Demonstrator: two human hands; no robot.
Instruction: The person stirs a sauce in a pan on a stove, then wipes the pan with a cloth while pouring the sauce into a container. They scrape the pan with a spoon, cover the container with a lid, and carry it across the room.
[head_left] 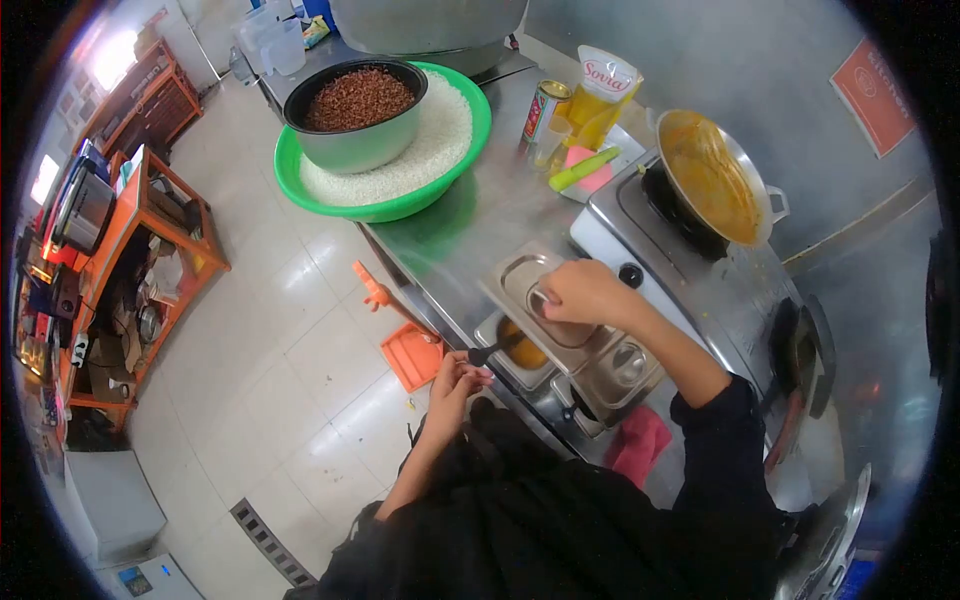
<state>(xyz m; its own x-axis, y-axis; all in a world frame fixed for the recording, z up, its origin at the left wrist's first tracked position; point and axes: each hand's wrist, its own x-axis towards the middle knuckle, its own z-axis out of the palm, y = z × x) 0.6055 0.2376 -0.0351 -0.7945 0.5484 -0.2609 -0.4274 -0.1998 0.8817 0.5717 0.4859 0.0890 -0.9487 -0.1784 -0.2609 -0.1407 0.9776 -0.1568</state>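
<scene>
My right hand (585, 292) is closed on the handle of a stainless steel lid (522, 268), raised at a tilt over a steel pan. In that pan is orange-yellow sauce (527, 352). A black utensil handle (488, 354) slants out over the pan's near rim; its other end is hidden. My left hand (457, 388) is at the outer end of this handle, fingers curled around it as far as I can see. Another steel lid (628, 364) lies just right of the first. Beneath it, a second pan (584, 418) is partly covered.
A green basin (385, 212) of white rice carries a pot (360, 145) of reddish-brown grains. Behind my right hand stand a gas stove (625, 225) and a sauce-coated wok (710, 180). A pink cloth (640, 440) lies by the pans. An orange tray (412, 356) is beside the counter edge.
</scene>
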